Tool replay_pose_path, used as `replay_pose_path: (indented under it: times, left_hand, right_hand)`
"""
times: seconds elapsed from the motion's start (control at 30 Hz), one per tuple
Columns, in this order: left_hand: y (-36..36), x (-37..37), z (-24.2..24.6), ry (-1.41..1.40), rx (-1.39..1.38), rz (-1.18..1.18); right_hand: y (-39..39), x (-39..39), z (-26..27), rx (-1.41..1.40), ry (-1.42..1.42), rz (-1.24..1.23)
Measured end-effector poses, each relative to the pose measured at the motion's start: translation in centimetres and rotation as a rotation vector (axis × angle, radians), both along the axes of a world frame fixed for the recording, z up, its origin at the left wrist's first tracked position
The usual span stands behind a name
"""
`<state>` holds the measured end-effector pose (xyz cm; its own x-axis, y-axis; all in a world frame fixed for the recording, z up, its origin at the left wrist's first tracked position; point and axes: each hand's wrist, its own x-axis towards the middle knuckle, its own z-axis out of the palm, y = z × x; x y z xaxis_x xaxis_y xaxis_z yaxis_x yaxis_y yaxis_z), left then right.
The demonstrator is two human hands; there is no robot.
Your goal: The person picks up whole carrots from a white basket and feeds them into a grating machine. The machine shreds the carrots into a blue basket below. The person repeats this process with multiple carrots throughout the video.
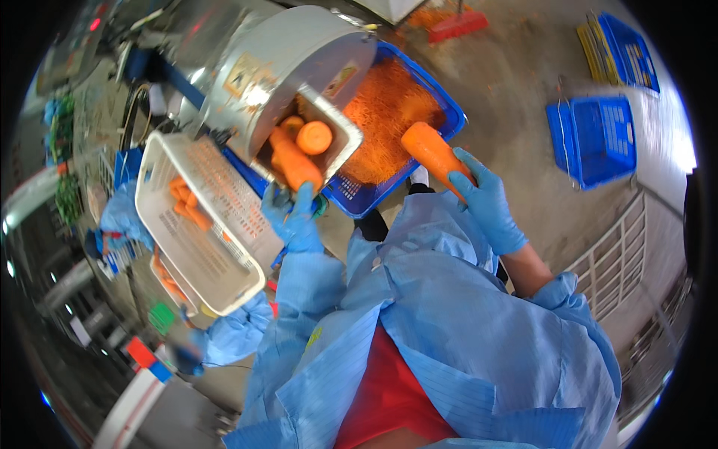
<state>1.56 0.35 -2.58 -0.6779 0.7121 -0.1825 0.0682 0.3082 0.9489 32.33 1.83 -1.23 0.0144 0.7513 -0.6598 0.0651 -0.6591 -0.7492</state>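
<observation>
A peeled carrot [432,151] is gripped by its lower end in my right hand [485,199], in a blue glove, above a blue basket [359,209] heaped with shredded carrot [387,123]. My left hand [294,219], gloved too, is at the metal feed chute [350,137] of a large round steel machine [280,45]. Its fingers touch the near end of a carrot [294,160] lying in the chute; whether they close on it I cannot tell. Several carrots lie in the chute, one of them showing its round end [314,137].
Left of the chute a white plastic crate [202,280] holds several carrots [190,203]. Co-workers in blue coats [238,331] are beyond it. Blue baskets [594,140] stand on the floor at right, near a white metal rack [611,252]. A red broom head [457,26] lies at the top.
</observation>
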Motion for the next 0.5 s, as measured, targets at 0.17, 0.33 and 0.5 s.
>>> replay_pose_path:
  times: [0.17, 0.33, 0.5]
  left_hand:
    - [-0.2, -0.7, 2.8, -0.136, -0.279, 0.048]
    - [-5.2, -5.1, 1.7, 0.48, -0.436, -0.315]
    - [-12.7, -2.6, -8.5, 0.179, -0.811, -0.584]
  right_hand:
    - [-3.2, 0.8, -9.9, -0.413, 0.234, -0.154]
    - [-4.8, -2.2, -17.7, -0.457, 0.229, -0.23]
    - [-7.6, -6.0, -26.4, -0.515, 0.393, -0.453]
